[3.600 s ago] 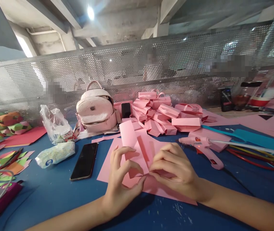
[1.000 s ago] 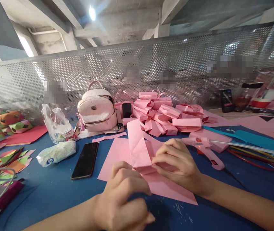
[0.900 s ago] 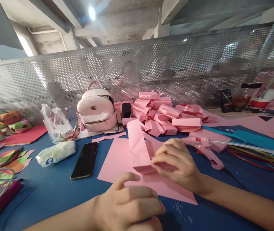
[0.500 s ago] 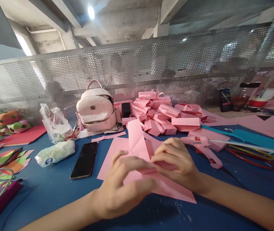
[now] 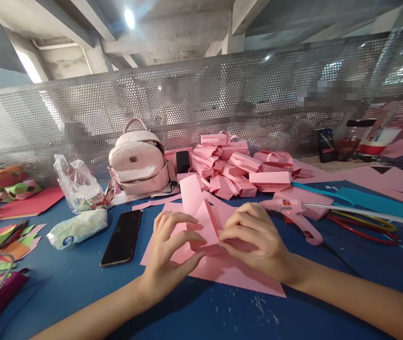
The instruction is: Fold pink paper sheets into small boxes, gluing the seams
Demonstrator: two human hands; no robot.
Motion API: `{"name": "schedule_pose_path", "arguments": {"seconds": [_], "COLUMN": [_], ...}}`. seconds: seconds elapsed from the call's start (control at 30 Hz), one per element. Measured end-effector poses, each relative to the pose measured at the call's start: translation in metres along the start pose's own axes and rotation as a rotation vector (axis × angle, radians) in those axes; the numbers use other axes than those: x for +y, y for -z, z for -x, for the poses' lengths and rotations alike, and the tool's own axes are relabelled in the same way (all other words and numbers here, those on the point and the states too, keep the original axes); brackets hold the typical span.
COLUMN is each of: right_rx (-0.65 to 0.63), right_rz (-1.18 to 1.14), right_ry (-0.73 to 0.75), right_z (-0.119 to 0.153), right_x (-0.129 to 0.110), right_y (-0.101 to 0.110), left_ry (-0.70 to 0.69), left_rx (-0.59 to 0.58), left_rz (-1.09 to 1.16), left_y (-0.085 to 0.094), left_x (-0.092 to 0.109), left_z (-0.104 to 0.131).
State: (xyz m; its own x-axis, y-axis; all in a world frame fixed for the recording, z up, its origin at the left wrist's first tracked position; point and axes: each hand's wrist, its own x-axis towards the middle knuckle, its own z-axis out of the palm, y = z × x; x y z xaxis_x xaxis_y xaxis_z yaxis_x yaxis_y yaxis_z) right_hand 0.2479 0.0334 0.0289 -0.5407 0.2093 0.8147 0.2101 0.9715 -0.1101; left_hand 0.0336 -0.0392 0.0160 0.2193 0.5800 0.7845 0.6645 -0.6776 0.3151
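A folded pink paper piece [image 5: 206, 222] stands over a flat pink sheet [image 5: 244, 274] on the blue table. My right hand [image 5: 254, 236] pinches its right side between thumb and fingers. At its left edge is my left hand [image 5: 175, 250], fingers curved and apart, fingertips close to the paper; whether they touch it is unclear. A long pink flap [image 5: 191, 192] rises from the back of the piece. Just right of my right hand lies a pink glue gun [image 5: 293, 215] with a clear glue stick in it.
Behind the hands are a heap of folded pink pieces [image 5: 236, 165] and a pink backpack [image 5: 137, 163]. Left lie a black phone [image 5: 121, 237], a tissue pack [image 5: 77, 229] and a purple power strip [image 5: 4, 295]. Red and yellow cables [image 5: 364, 224] curl at the right.
My left hand has moved left and its fingers have spread away from the front of the folded piece, showing more of it. My right hand keeps its pinch. The view has shifted slightly.
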Motion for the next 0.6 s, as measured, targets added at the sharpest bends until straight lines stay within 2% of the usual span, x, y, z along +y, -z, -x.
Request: {"name": "schedule_pose_path", "arguments": {"seconds": [0.23,0.33,0.37,0.43,0.53,0.6], "right_rx": [-0.006,-0.005,-0.009,-0.02,-0.019,-0.016], "right_rz": [-0.026,-0.027,-0.03,-0.042,-0.047,-0.037], "right_ry": [-0.003,-0.006,-0.007,-0.008,-0.005,-0.005], "right_z": [0.0,0.001,0.001,0.002,0.003,0.003], "right_x": [-0.005,-0.005,-0.005,-0.005,-0.005,-0.004], "right_y": [-0.001,-0.002,-0.002,-0.002,-0.001,-0.001], "left_ry": [-0.007,-0.066,-0.127,-0.345,-0.768,-0.933], "left_rx": [0.0,0.061,0.095,0.154,0.148,0.134], "left_rz": [-0.021,-0.131,-0.2,-0.347,-0.524,-0.569], "left_y": [-0.003,-0.006,-0.006,-0.006,-0.003,0.001], "left_x": [0.003,0.001,0.0,-0.003,-0.006,-0.005], "left_z": [0.0,0.001,0.002,0.006,0.01,0.011]}}
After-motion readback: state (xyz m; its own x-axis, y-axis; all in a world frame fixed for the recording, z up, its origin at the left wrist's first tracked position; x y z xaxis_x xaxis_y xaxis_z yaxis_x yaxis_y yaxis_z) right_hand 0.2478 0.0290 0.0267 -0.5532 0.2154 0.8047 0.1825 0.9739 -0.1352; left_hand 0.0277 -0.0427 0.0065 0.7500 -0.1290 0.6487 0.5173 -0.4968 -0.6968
